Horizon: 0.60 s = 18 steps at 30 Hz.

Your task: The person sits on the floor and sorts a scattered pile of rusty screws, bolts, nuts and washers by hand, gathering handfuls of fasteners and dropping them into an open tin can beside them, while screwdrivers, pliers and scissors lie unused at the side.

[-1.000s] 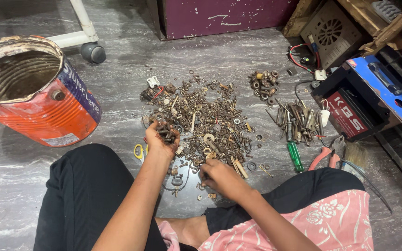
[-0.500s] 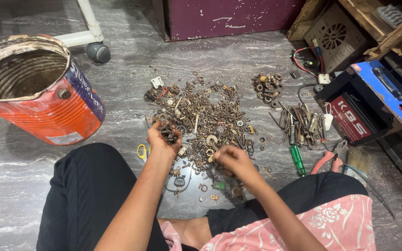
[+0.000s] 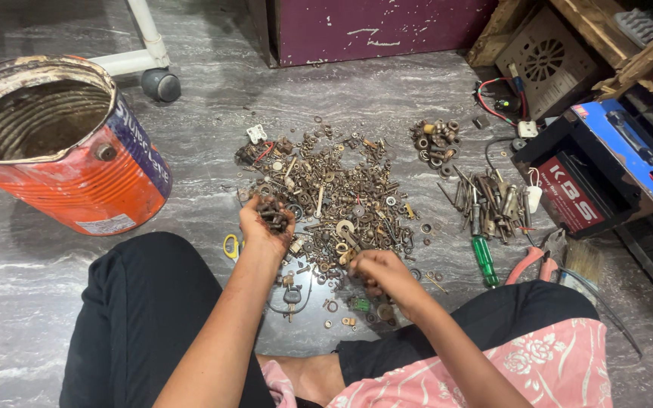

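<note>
Two hands over grey marble floor, left hand [image 3: 264, 221] cupping rusty nuts [image 3: 272, 212], right hand [image 3: 376, 272] pinching scattered hardware [image 3: 341, 198].

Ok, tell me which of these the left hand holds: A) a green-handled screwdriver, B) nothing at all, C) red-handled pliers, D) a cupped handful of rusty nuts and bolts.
D: the left hand is palm-up and cupped round a handful of rusty nuts and bolts, while the green-handled screwdriver and the red-handled pliers lie on the floor to the right.
</note>
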Motion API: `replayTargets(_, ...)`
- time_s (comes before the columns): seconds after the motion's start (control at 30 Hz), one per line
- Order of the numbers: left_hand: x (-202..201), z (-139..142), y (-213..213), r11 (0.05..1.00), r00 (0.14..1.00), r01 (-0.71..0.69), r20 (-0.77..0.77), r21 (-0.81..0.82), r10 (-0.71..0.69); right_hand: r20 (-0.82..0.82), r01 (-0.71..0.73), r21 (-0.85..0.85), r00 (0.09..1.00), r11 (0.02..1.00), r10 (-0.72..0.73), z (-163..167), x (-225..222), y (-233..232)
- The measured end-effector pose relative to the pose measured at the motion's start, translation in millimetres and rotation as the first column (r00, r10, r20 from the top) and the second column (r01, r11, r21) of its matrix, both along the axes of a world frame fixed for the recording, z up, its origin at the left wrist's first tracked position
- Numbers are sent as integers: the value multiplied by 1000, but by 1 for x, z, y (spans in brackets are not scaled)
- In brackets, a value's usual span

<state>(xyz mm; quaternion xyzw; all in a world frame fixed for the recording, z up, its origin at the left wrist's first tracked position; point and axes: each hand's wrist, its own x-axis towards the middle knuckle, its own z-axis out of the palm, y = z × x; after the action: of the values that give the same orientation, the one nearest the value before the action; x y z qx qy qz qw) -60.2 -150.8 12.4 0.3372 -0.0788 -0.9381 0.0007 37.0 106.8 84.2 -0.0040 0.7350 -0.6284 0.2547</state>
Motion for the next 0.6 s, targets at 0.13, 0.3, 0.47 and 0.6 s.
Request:
replayTargets(0.13,-1,-2,-1,1000,1000,-5,6,-6,5,309,216,-448,948,868,-76,11,1,-1)
replayTargets(0.3,-2,-1,-1,1000,1000,-9,28,-10,9,45,69,-87,997,994,-65,15,11,-23)
replayTargets(0.47,-1,1,1,1000,1000,-5,17,-22,5,-618,89,620,667,780,415,5,22,-35)
replayTargets(0.6,2,5,6,1000,999,12,42,-18,-11,-636,154,684,605,713,479,0,20,-38)
